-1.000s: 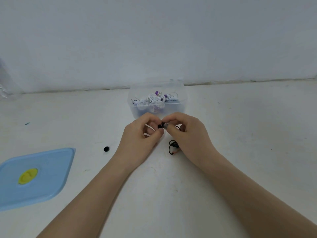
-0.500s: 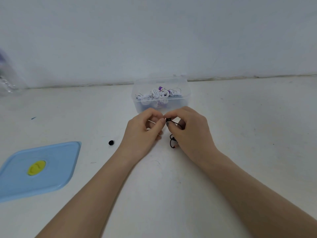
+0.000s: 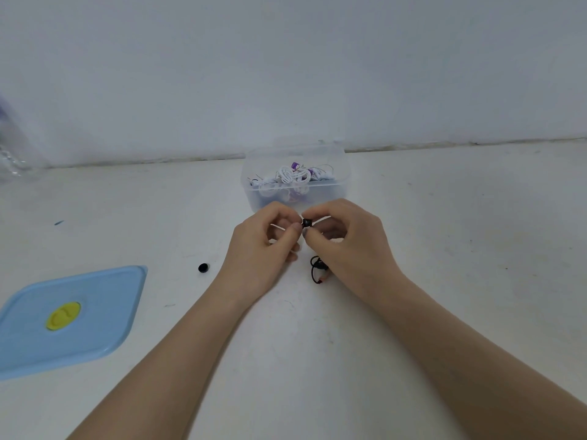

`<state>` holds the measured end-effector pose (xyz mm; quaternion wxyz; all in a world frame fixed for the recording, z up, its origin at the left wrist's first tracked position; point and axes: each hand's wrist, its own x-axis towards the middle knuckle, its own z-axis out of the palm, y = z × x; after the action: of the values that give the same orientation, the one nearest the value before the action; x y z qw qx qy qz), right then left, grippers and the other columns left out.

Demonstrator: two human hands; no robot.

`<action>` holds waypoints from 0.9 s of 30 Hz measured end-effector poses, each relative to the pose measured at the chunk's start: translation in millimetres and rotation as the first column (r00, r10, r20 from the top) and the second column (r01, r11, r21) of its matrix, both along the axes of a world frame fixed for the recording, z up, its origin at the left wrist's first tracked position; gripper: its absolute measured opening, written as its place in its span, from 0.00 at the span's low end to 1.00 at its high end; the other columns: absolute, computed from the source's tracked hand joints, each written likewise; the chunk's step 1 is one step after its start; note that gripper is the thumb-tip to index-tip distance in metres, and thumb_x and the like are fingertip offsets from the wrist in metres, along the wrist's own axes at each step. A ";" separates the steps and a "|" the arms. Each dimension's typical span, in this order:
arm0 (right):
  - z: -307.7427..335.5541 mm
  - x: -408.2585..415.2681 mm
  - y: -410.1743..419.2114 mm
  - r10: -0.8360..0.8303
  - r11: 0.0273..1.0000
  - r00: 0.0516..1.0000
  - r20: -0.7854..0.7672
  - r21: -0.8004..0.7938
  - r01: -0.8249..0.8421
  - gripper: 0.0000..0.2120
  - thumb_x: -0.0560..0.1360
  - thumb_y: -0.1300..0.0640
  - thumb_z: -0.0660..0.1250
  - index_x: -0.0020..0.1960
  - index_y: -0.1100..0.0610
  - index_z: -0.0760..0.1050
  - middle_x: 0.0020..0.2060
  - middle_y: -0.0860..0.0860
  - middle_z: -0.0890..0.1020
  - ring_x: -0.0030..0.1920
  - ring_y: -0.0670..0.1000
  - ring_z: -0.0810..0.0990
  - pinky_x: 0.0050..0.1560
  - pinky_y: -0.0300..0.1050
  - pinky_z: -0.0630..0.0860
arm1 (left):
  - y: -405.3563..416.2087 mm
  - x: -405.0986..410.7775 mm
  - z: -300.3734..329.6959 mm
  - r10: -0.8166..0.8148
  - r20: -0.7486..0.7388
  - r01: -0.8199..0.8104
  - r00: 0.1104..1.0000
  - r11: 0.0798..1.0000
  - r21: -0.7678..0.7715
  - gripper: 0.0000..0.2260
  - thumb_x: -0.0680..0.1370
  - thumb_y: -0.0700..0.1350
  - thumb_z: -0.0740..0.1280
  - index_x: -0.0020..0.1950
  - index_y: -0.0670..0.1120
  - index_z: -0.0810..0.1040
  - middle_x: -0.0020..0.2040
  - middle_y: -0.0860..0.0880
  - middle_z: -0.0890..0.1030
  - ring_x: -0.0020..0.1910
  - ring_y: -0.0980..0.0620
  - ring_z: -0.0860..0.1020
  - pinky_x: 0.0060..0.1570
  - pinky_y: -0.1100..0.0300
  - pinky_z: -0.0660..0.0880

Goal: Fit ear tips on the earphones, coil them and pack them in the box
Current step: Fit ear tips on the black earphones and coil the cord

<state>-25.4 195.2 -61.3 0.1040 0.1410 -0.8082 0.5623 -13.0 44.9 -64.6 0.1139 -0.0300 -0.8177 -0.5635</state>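
Your left hand [image 3: 263, 246] and right hand [image 3: 346, 239] still meet before the box [image 3: 297, 179], fingers pinching the black ear tip [image 3: 306, 222], now uncovered, spare tip [image 3: 203, 267] left, lid [image 3: 66, 315] at bench [image 3: 460, 249] edge, right side free.

The black ear tip [image 3: 306, 222] now shows plainly between the fingertips of both hands; half a second ago it was nearly hidden behind the left thumb. The right hand [image 3: 346, 239] has opened its grip a little, its curled fingers lifting so the white cable [image 3: 320, 220] shows beneath them. The left hand [image 3: 263, 246] has shifted slightly back from the tip, thumb and forefinger pinching just left of it.
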 end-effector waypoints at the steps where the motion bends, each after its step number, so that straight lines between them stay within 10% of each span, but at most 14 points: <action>1: 1.4 -0.6 0.7 0.002 1.000 1.000 0.029 -0.029 -0.001 0.08 0.73 0.63 0.70 0.45 0.51 0.83 0.44 0.44 0.84 0.42 0.41 0.83 0.44 0.30 0.75 | -0.2 -0.4 -0.2 0.001 -0.003 -0.001 1.000 1.000 0.001 0.06 0.81 0.37 0.68 0.46 0.47 0.80 0.41 0.51 0.82 0.34 0.54 0.82 0.35 0.66 0.77; 27: 1.4 -8.2 7.8 0.125 0.975 0.975 0.183 -0.206 -0.086 0.05 0.75 0.64 0.70 0.45 0.55 0.82 0.38 0.50 0.86 0.39 0.50 0.86 0.43 0.45 0.82 | -0.1 0.2 1.1 0.007 -0.019 -0.007 1.000 1.000 -0.016 0.07 0.78 0.34 0.69 0.49 0.46 0.82 0.38 0.58 0.81 0.35 0.52 0.82 0.36 0.63 0.79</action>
<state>-33.6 203.0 -59.9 0.0077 0.1172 -0.7461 0.6554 -12.8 44.8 -63.6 0.1236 -0.0335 -0.8213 -0.5560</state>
